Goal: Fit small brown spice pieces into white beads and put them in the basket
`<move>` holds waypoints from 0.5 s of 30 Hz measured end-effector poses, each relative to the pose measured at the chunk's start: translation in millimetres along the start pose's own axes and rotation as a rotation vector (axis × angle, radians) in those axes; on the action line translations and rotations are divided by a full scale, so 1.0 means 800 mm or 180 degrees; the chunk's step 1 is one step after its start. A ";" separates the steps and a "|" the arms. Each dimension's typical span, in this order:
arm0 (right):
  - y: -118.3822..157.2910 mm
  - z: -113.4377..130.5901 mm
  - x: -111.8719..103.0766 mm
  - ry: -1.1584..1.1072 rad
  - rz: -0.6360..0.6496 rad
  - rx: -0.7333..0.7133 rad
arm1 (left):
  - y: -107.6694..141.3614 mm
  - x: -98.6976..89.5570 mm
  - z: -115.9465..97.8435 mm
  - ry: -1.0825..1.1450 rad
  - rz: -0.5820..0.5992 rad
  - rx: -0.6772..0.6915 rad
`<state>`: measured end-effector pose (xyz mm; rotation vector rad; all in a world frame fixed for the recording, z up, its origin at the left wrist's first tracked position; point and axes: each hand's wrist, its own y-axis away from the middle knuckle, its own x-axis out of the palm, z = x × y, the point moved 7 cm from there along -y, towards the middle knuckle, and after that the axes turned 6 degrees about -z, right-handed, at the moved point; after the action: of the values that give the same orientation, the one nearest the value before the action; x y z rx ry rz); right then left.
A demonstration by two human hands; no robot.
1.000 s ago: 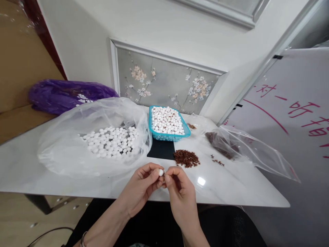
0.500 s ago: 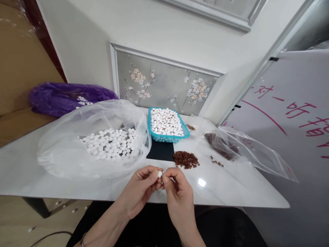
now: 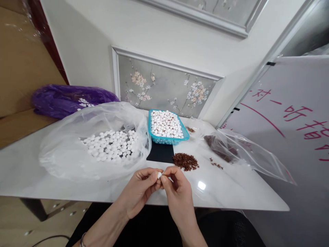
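Just above the table's front edge, my left hand (image 3: 138, 192) pinches a small white ball (image 3: 159, 175) between thumb and forefinger. My right hand (image 3: 178, 192) is closed in a pinch against the ball's right side; whatever lies between its fingertips is too small to make out. Beyond the hands lies a pile of small reddish-brown pieces (image 3: 185, 162), shaped like tiny dried buds. Behind it, a turquoise basket (image 3: 169, 141) is heaped with white balls, some showing brown spots. To the left, a translucent plastic bag (image 3: 61, 151) lies open with many loose white balls inside.
A purple bag (image 3: 56, 103) with white pieces on it lies at the back left. A clear zip bag (image 3: 257, 157) of brown material rests at the right, near stray brown bits (image 3: 217, 165). Under the basket is a black mat (image 3: 160, 152). A whiteboard (image 3: 282, 154) stands at right.
Both hands stay nearly in place, with the ball slightly turned and the right fingertips pressed closer to it. The view has tilted up slightly.
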<state>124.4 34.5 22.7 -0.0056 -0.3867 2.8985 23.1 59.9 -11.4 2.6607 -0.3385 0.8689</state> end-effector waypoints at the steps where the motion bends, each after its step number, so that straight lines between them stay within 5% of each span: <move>1: -0.002 -0.001 0.000 -0.0085 0.0018 0.0077 | 0.000 0.001 0.000 -0.0032 0.0012 0.0015; 9: -0.012 0.007 -0.001 -0.0343 0.0801 0.0285 | -0.001 0.009 -0.003 -0.0013 0.0124 0.0007; 15: -0.011 0.016 -0.009 0.0221 0.1043 -0.0127 | -0.001 0.013 -0.001 -0.0126 0.0162 -0.0031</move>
<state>132.7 37.9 37.1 -0.1928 -0.4709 3.1999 31.0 59.4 -5.0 2.6739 -0.4205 0.8284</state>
